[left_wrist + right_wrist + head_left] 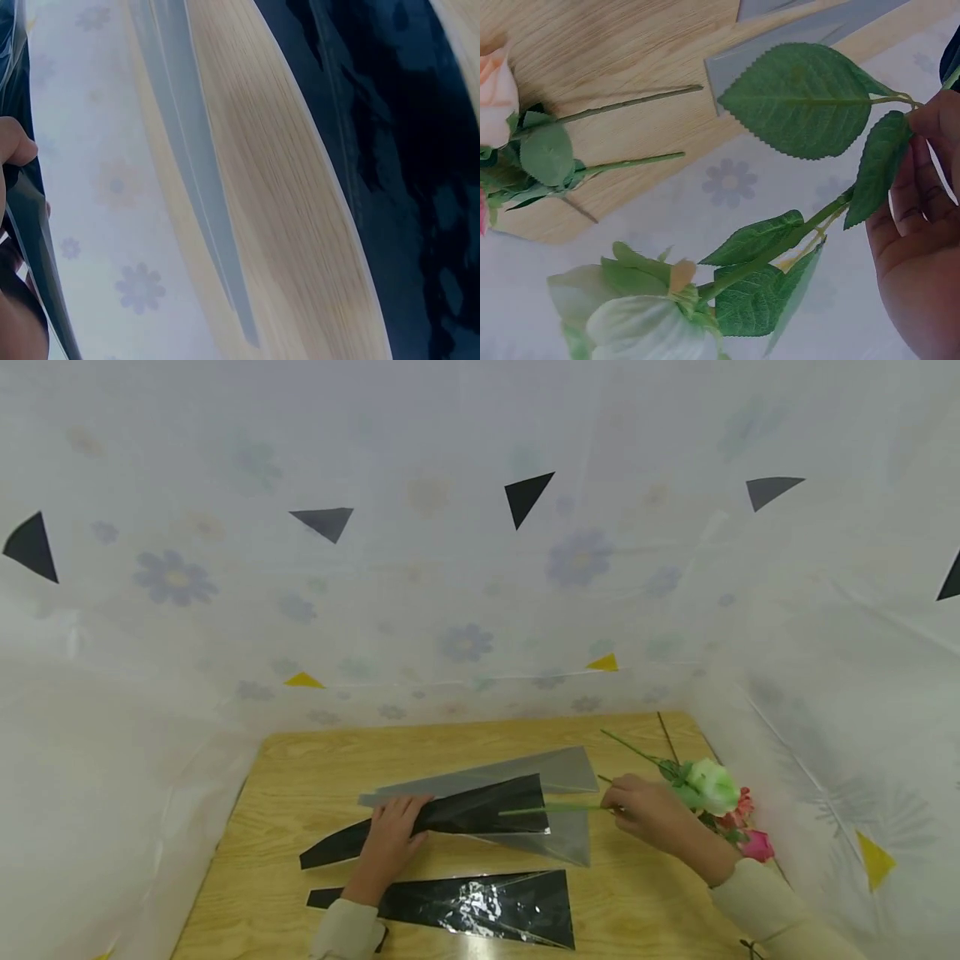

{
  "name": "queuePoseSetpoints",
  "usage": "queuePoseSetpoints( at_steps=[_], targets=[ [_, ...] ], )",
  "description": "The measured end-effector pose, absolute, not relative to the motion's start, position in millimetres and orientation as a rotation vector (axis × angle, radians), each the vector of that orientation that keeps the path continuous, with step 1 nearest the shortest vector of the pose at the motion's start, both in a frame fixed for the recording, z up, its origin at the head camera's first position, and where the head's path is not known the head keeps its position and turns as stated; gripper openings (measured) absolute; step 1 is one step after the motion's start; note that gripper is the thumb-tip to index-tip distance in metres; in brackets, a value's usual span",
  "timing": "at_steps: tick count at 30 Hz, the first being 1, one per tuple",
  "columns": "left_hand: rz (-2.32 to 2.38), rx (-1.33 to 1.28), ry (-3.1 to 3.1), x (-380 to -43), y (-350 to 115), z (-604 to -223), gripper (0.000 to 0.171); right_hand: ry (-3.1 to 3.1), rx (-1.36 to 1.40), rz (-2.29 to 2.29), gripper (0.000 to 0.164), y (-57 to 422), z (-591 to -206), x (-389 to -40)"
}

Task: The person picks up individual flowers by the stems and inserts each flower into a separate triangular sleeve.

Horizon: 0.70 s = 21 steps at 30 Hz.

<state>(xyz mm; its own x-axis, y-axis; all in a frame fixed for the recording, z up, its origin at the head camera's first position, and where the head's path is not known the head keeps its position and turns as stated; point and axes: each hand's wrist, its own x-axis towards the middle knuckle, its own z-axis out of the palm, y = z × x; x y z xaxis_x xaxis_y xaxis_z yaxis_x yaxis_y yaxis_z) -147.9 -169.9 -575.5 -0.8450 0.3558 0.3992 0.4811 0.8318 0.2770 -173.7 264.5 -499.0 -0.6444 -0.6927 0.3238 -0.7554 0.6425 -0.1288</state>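
My left hand grips the narrow part of a black flower sleeve, its wide mouth facing right. In the left wrist view, the thumb and fingers lie on either side of the sleeve's dark film. My right hand pinches the green stem of an artificial rose, and the stem's far end overlaps the sleeve's mouth. The right wrist view shows this rose's pale green-white bloom and its serrated leaves beside the fingers.
Grey sleeves lie behind and under the held one. Nearer me a glossy black sleeve lies flat on the wooden table. At the right edge are more artificial flowers, including a pink one and a peach rose. Flower-printed white sheeting surrounds the table.
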Motion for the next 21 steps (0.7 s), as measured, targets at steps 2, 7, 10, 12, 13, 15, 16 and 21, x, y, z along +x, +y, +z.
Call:
queuePoseSetpoints(
  at_steps=[2, 7, 10, 12, 13, 15, 16, 21],
  targets=[
    [-0.540, -0.644, -2.676, -148, -167, -574, 0.064, -2.618, 1.201, 0.389, 0.026, 260, -500, -174],
    [-0.544, -0.658, -2.685, -148, -161, -572, 0.063, -2.576, 1.282, 0.436, 0.025, 247, -501, -175],
    [-0.532, -0.671, -2.673, -148, -159, -573, 0.063, -2.547, 1.327, 0.481, 0.025, 240, -502, -176],
    [-0.524, -0.686, -2.647, -148, -157, -574, 0.064, -2.522, 1.349, 0.511, 0.026, 235, -502, -176],
    [-0.526, -0.691, -2.639, -148, -156, -575, 0.064, -2.514, 1.356, 0.524, 0.026, 232, -502, -177],
    [-0.522, -0.701, -2.629, -148, -154, -577, 0.065, -2.501, 1.372, 0.554, 0.028, 228, -502, -177],
    [-0.524, -0.703, -2.629, -149, -153, -577, 0.065, -2.498, 1.381, 0.565, 0.028, 226, -502, -177],
    [-0.524, -0.707, -2.632, -149, -149, -577, 0.067, -2.537, 1.409, 0.626, 0.025, 220, -502, -177]
  ],
)
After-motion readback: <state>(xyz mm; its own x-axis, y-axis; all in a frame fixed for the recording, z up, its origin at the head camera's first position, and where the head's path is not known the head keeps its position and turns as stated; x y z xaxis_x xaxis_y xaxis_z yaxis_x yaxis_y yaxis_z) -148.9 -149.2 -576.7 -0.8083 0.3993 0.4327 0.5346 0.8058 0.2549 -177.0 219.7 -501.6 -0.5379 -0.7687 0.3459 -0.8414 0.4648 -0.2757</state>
